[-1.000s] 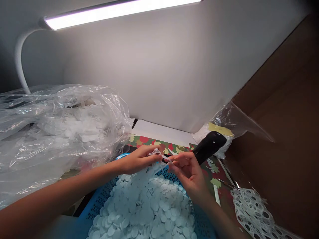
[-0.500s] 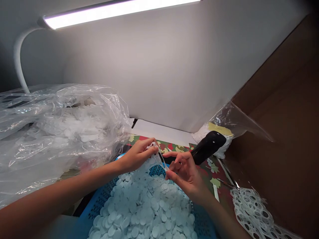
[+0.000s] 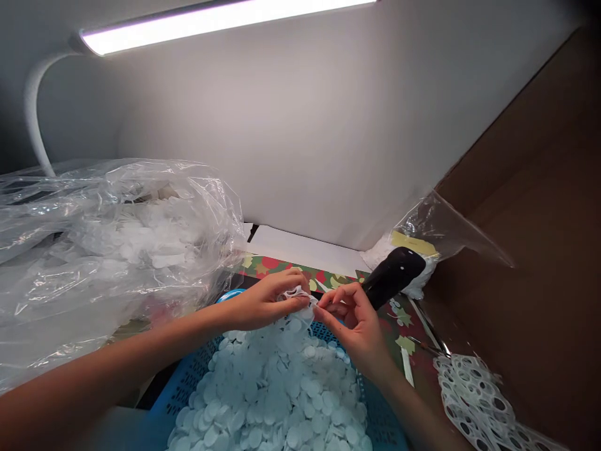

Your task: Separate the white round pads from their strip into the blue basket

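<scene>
My left hand (image 3: pixel 277 300) is closed around a bunched white plastic strip (image 3: pixel 297 292) with cut-outs. The thumb and fingertips of my right hand (image 3: pixel 350 326) pinch at the strip's right end, close to the left fingers. Exactly what lies between the right fingertips is partly hidden. Below both hands, a blue plastic basket (image 3: pixel 181 385) holds a heap of small white discs (image 3: pixel 282 388). Just behind my right hand lies a thick black handle-like object (image 3: pixel 394 275), apart from the strip.
A big clear plastic bag (image 3: pixel 117 250) of white pieces fills the left side. White strips with round holes (image 3: pixel 474 394) lie at right, beside a brown panel (image 3: pixel 530 188). Another clear bag (image 3: pixel 427 232) sits at the back right. A lamp (image 3: pixel 225 22) hangs overhead.
My hands have come closer together. The left moved right and slightly down, and the right fingers have closed in; the stretch of strip between them is shorter.
</scene>
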